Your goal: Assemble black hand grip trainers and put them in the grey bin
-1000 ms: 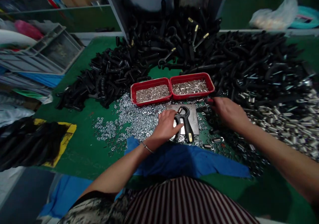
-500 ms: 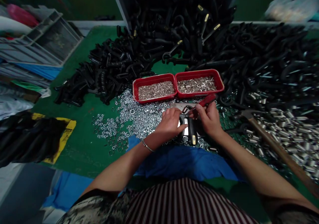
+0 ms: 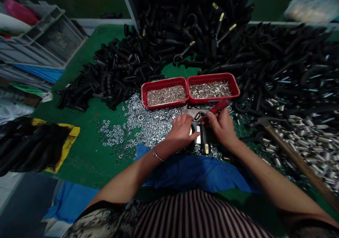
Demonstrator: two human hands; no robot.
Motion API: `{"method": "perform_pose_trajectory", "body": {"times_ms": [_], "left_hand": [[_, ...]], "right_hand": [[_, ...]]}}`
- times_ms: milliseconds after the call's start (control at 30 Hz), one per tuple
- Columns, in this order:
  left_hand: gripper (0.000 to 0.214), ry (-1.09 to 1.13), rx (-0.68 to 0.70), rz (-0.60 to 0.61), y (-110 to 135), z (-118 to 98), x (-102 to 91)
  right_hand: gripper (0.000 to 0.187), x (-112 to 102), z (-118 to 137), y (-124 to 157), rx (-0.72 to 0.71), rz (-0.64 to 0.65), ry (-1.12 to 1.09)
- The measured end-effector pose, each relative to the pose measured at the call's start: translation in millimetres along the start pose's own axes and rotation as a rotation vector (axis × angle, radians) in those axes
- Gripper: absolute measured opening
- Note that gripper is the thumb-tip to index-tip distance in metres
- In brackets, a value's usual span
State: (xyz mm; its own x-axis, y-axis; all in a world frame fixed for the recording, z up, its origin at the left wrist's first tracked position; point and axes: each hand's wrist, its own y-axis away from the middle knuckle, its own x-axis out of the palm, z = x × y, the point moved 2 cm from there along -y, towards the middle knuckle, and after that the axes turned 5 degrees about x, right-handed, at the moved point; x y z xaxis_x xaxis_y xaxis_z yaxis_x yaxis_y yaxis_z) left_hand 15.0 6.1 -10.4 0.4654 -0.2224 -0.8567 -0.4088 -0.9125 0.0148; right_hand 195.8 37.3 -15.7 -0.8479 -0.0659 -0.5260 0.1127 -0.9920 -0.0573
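My left hand lies over a black-handled part, its thumb across it and its fingers curled at the upper end. At that end a ring-like metal coil or spring shows. My right hand is closed around a red-handled screwdriver, whose thin shaft points left and down to the upper end of the part. A flat metal plate lies beneath the work. The exact contact of the tip is hidden by my fingers.
Two red trays of small metal pins stand just beyond my hands. Loose nuts and rings spread to the left. A hammer lies right, beside metal cylinders. Black handles are heaped behind; a blue cloth lies in front.
The red-handled screwdriver and my right hand have shifted very slightly to the left. My left hand keeps its hold on the black-handled part. The whole view has moved a little.
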Motion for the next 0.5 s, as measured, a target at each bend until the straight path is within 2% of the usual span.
{"method": "perform_pose_trajectory", "body": {"times_ms": [100,200,300,433,500], "left_hand": [[0.049,0.009,0.004,-0.001,0.7,-0.4,-0.4],[0.045,0.024,-0.001,-0.005,1.2,-0.1,0.4],[0.046,0.024,-0.014,-0.016,1.3,0.6,1.7],[0.044,0.017,-0.006,-0.014,2.6,-0.4,2.8],[0.045,0.018,-0.011,-0.013,3.9,-1.5,2.5]], "right_hand": [[0.032,3.4,7.0,4.4,-0.130,0.021,0.167],[0.027,9.3,14.0,5.6,-0.229,0.100,0.321],[0.026,13.5,18.1,1.5,-0.209,0.134,0.330],[0.022,17.5,21.8,-0.7,-0.289,0.179,0.334],[0.021,18.6,20.4,-0.8,-0.271,0.170,0.295]]}}
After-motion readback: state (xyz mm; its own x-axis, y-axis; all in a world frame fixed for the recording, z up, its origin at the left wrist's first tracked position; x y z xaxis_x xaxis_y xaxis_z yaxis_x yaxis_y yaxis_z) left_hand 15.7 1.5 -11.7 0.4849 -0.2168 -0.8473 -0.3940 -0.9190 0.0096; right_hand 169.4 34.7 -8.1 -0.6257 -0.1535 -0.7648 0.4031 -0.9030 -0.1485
